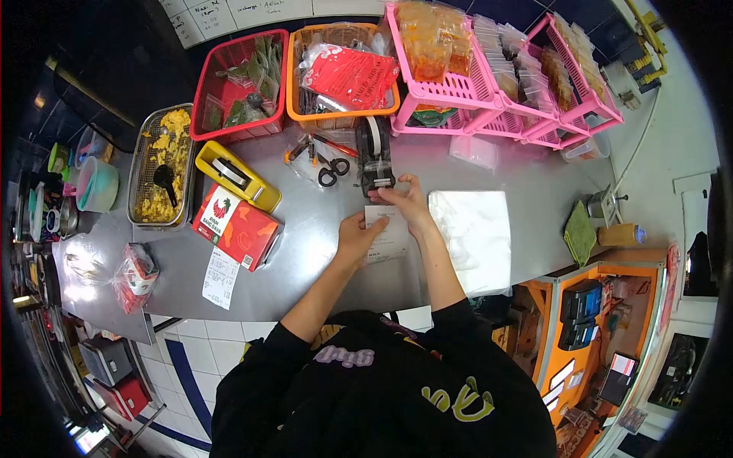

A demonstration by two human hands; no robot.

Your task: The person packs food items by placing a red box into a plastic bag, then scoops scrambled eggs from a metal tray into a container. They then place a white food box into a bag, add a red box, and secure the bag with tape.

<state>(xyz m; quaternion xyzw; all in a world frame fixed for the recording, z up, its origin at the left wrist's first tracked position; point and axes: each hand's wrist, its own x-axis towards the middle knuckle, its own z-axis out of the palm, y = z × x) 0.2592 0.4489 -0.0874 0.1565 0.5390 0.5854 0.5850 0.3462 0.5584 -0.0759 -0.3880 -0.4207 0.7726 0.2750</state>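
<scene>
Hands at work over a steel worktop, centre of the frame: the person's left hand lies on a small white receipt, thumb and fingers closed lightly on its left edge and pinning it flat. The right hand reaches to the black tape dispenser just above the slip, fingers pinched at the dispenser's front lip as if on the tape end; whether tape is between them is too small to tell. The step looks to be pulling tape for the receipt, and the next move would call for a clean tear and a steady slip. Right of the receipt lies a stack of white plastic bags. Scissors sit left of the dispenser, a yellow tape dispenser further left, beside a red carton with a second receipt below it. Red, orange and pink baskets line the top of the frame.
</scene>
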